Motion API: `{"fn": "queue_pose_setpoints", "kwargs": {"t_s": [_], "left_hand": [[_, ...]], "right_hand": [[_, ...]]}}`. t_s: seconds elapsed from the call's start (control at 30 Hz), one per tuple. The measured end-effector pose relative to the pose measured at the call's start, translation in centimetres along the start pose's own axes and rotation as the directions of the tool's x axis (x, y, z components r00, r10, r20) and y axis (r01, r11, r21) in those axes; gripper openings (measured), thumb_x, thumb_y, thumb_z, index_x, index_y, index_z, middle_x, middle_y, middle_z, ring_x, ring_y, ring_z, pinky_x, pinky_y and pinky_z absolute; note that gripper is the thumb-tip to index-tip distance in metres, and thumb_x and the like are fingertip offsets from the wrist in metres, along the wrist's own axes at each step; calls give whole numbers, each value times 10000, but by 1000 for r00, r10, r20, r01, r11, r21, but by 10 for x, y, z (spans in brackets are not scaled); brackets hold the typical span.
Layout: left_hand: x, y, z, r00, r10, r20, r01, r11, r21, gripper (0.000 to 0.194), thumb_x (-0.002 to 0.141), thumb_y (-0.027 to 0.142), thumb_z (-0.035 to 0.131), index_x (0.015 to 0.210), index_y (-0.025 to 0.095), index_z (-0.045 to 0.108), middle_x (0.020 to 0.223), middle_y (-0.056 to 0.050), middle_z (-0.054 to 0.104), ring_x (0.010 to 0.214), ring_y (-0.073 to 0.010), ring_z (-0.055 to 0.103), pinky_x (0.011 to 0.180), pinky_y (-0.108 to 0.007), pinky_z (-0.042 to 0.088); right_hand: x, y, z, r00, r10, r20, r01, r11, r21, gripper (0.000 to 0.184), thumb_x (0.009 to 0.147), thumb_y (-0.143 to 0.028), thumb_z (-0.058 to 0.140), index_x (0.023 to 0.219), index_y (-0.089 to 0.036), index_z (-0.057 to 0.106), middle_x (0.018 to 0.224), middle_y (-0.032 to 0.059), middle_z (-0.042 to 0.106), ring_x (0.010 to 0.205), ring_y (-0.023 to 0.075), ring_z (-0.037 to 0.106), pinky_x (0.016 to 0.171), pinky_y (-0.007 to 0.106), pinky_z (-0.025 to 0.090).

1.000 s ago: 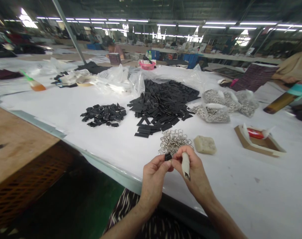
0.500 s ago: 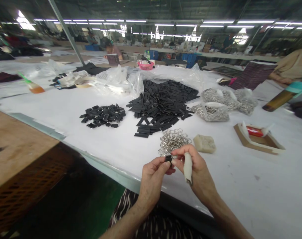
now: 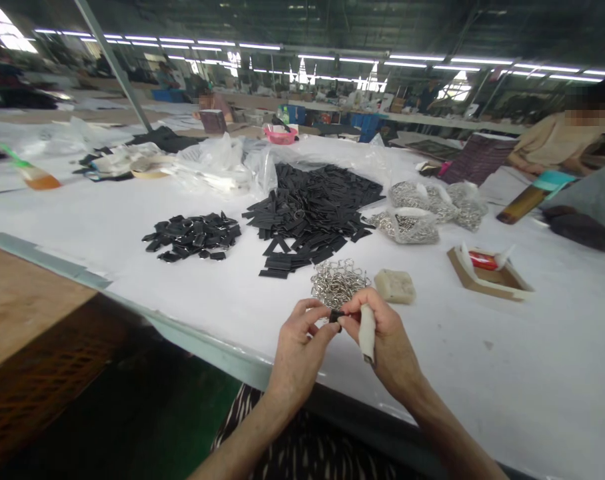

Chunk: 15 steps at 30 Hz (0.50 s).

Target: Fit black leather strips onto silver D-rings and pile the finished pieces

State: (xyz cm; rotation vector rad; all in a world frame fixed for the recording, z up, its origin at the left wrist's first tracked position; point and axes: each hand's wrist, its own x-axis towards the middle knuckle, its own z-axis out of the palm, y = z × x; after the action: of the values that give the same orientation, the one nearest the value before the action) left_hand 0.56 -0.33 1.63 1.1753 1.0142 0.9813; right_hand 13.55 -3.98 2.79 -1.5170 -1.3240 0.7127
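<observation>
Between both hands, above the white table's near edge, is a small folded black strip [image 3: 336, 316]. My left hand [image 3: 300, 347] pinches its left side with thumb and fingers. My right hand [image 3: 387, 340] grips its right side with thumb and forefinger, and also keeps a tool wrapped in beige material [image 3: 367, 333] tucked against the palm; the tool's working end is hidden. Just beyond my fingers lies a pile of silver metal rings [image 3: 338, 280]. Farther back spreads a big heap of flat black strips [image 3: 322, 200]. A smaller pile of folded black pieces with metal glints [image 3: 192, 235] lies to the left.
A yellowish block [image 3: 395, 287] sits right of the rings, near an open cardboard tray [image 3: 487, 285] holding a red item. Clear bags of metal rings [image 3: 415, 227] lie behind. An orange-tipped brush [image 3: 40, 179] is far left. Another person [image 3: 557, 143] sits at the far right.
The camera view has swung a little right, so the table's contents appear shifted left. My fingers have changed position slightly around the black strip, with the left fingers more bent.
</observation>
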Motion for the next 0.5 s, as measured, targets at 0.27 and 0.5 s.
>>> {"fn": "queue_pose_setpoints", "kwargs": {"t_s": [0.27, 0.5], "left_hand": [[6, 12, 8, 941, -156, 299, 198, 974, -113, 216, 734, 238, 594, 890, 104, 659, 686, -68, 642, 581, -165, 600, 494, -247, 492], [6, 13, 13, 935, -190, 300, 218, 974, -61, 210, 735, 207, 583, 894, 105, 673, 756, -87, 665, 669, -192, 622, 632, -305, 516]], "right_hand": [[1, -10, -3, 997, 78, -27, -76, 995, 61, 99, 757, -134, 500, 727, -212, 447, 563, -56, 456, 501, 108, 421, 461, 211, 341], [-4, -3, -6, 994, 100, -42, -95, 991, 94, 91, 760, -132, 485, 773, -217, 454, 586, -58, 462, 485, 99, 403, 458, 208, 338]]}}
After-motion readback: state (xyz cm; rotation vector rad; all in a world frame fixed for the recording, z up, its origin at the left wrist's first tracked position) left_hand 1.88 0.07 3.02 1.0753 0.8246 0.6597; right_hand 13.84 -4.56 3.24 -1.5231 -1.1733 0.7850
